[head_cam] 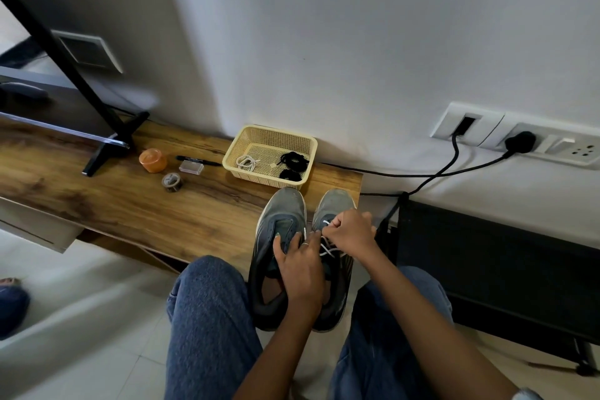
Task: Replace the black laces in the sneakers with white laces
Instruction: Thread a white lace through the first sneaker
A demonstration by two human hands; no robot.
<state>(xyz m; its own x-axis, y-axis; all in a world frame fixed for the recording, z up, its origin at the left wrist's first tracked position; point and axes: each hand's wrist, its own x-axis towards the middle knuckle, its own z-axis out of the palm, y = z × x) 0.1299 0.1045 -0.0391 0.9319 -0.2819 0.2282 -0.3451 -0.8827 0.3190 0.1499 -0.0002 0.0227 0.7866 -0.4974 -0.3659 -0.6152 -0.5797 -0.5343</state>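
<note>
White lace [326, 248] crisscrosses the right sneaker [334, 256], toe pointing away toward the wall. Right hand [349, 232] pinches a lace end above the eyelets; left hand [300, 265], fingers loosely curled, steadies between both sneakers. Black laces [293, 162] sit in the basket [271, 136] on the tabletop [130, 201].
</note>
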